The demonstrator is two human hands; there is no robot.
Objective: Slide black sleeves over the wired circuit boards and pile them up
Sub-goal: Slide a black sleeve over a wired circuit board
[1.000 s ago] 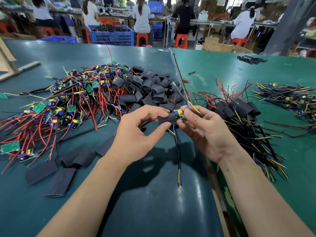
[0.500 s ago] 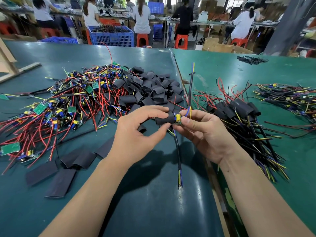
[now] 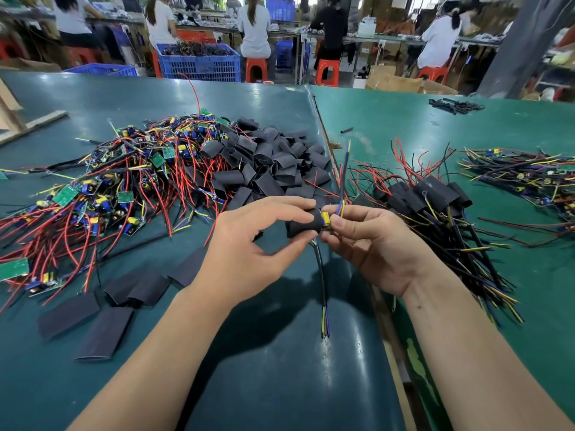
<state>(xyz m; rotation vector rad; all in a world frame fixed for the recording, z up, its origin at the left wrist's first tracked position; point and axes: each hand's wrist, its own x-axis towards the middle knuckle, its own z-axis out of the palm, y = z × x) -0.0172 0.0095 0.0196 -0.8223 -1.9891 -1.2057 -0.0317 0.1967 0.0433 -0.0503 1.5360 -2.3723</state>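
Since half a second back, sleeve (image 3: pixel 303 223) slid further over board (image 3: pixel 325 219); only its yellow end showed. I had left hand (image 3: pixel 249 244) pinching the sleeve to steady it, right hand (image 3: pixel 370 241) pinching the board end, feeding it in, above the table (image 3: pixel 280 368).

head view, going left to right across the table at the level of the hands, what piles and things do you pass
pile of bare wired circuit boards → heap of empty black sleeves → left hand → sleeve being fitted → right hand → pile of sleeved boards → far-right bundle of wired boards
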